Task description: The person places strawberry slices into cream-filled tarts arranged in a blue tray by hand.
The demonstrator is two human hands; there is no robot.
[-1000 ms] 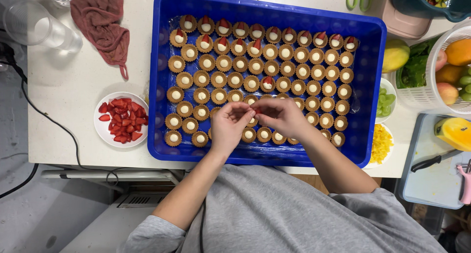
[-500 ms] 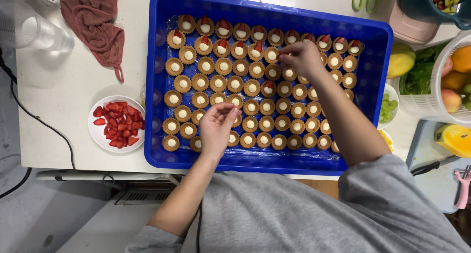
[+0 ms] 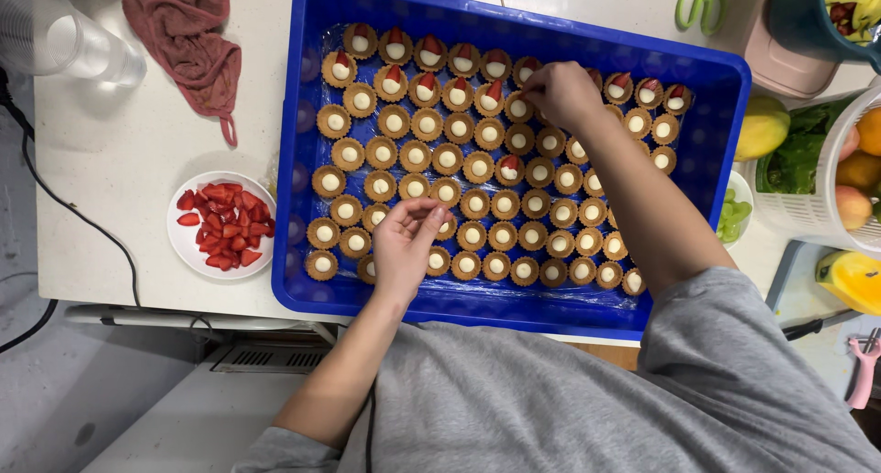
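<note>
Reaching: right hand (image 3: 562, 92) over the far rows of tarts (image 3: 477, 166) in the blue tray (image 3: 514, 312), fingertips pinched down at one tart; what they pinch is hidden.
Left hand (image 3: 404, 244): near rows, fingers curled together, grip contents can't tell.
Tarts: cream-filled, far rows partly topped with strawberry.
Plate (image 3: 188, 248): cut strawberries (image 3: 225, 225), on table (image 3: 119, 133) left of tray.
Cloth (image 3: 184, 37): red, far left.
</note>
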